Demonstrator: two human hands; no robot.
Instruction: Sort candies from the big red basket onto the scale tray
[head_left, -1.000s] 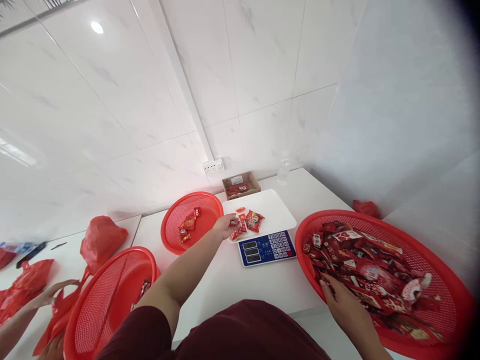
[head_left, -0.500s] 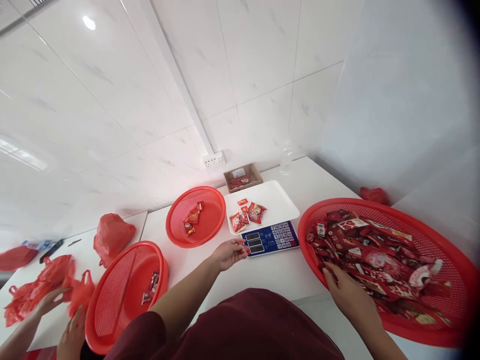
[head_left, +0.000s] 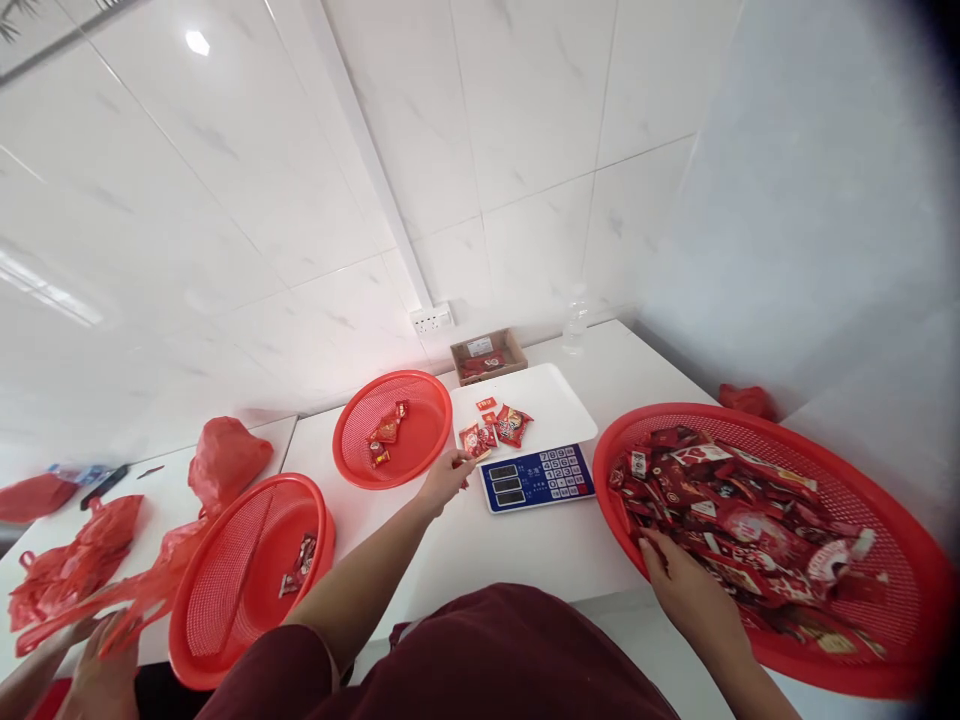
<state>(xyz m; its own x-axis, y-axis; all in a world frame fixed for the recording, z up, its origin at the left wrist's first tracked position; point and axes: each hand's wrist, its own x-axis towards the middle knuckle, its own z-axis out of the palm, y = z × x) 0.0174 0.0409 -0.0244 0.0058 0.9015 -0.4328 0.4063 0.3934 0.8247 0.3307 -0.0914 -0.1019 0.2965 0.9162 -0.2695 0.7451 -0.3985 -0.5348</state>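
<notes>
Left hand (head_left: 444, 478) pinches a small candy (head_left: 480, 457) at the scale tray (head_left: 559, 412) edge, beside the snack packets (head_left: 496, 427). Right hand (head_left: 686, 592), fingers curled, grip unclear, rests in the big basket (head_left: 885, 500) among wrapped sweets (head_left: 742, 525).

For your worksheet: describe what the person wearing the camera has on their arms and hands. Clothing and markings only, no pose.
Both forearms are bare. The left hand and right hand wear no gloves, and no rings or watch are visible. A dark maroon garment covers the upper arm and torso.

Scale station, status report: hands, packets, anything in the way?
Left hand at scale tray edge, pinching small packet. Right hand in big basket of red packets. Nothing blocking scale.
</notes>
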